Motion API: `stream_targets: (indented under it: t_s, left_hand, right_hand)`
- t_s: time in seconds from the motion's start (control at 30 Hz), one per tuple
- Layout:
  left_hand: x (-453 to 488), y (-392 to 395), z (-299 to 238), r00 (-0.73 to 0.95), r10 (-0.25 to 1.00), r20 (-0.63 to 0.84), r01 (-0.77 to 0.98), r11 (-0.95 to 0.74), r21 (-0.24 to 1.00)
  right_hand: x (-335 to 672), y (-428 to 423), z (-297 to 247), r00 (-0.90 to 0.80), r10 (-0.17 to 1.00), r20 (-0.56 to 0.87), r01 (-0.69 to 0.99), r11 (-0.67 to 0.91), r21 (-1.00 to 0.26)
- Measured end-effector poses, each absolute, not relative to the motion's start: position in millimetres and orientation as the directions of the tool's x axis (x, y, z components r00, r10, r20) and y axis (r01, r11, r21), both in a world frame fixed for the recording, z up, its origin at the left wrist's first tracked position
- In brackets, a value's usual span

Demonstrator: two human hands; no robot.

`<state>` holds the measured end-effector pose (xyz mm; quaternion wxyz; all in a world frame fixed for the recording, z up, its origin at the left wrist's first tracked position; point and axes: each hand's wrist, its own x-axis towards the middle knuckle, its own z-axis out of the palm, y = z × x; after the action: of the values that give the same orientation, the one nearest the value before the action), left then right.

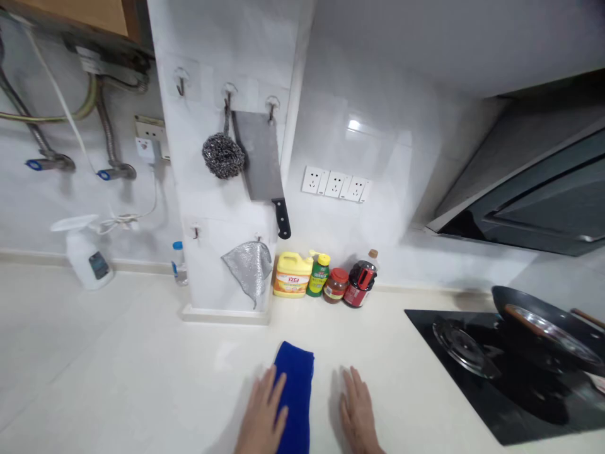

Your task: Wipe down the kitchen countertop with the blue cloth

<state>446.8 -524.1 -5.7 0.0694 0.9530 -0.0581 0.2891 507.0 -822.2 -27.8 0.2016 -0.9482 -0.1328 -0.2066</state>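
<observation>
In the head view, the folded blue cloth (295,394) lies on the white countertop (142,378); your left hand (262,413), fingers spread, overlaps its left edge, contact unconfirmed. Your right hand (360,411), fingers extended, is right of the cloth, apart; the gas hob (524,403) sits farther right.

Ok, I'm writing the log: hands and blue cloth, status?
Left hand open, overlapping blue cloth, contact unclear. Right hand open, apart from it. Yellow jug stands beyond the cloth.
</observation>
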Motion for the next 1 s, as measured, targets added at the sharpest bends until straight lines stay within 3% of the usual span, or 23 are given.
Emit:
stream_targets:
  t_s: [0.1,0.23,0.33,0.5,0.67,0.77,0.83,0.93,1.0]
  left_hand:
    - [431,-582,-13,0.755,-0.184,0.629,-0.258,-0.966,0.027]
    - [414,-581,-3,0.812,-0.273,0.515,-0.349,-0.935,0.055]
    - [403,-536,20,0.824,-0.418,0.383,-0.495,-0.860,0.124]
    - [395,-431,56,0.704,-0.674,0.224,-0.711,-0.674,0.202]
    - [387,-353,95,0.667,-0.741,0.072,-0.736,-0.642,0.215]
    - [384,-354,102,0.723,-0.689,0.052,-0.681,-0.697,0.223]
    - [387,-380,87,0.813,-0.568,0.125,-0.582,-0.791,0.187]
    - [395,-440,40,0.922,-0.147,0.358,-0.206,-0.970,0.132]
    - [400,-476,10,0.868,0.106,0.485,0.047,-0.990,0.132]
  right_hand:
    - [514,-861,-44,0.832,0.153,0.533,0.340,-0.901,-0.271]
    - [512,-866,-48,0.806,0.124,0.578,0.325,-0.909,-0.259]
    - [509,-860,-41,0.804,0.139,0.578,0.338,-0.907,-0.252]
    - [508,-861,-34,0.807,0.124,0.577,0.338,-0.899,-0.279]
    - [508,-861,-37,0.805,0.123,0.581,0.344,-0.894,-0.287]
    - [508,-861,-38,0.807,0.130,0.576,0.346,-0.894,-0.284]
    - [507,-861,-37,0.811,0.126,0.572,0.342,-0.895,-0.287]
    - [506,-862,-34,0.819,0.114,0.563,0.333,-0.893,-0.304]
    - [504,-863,-34,0.829,0.113,0.548,0.330,-0.890,-0.316]
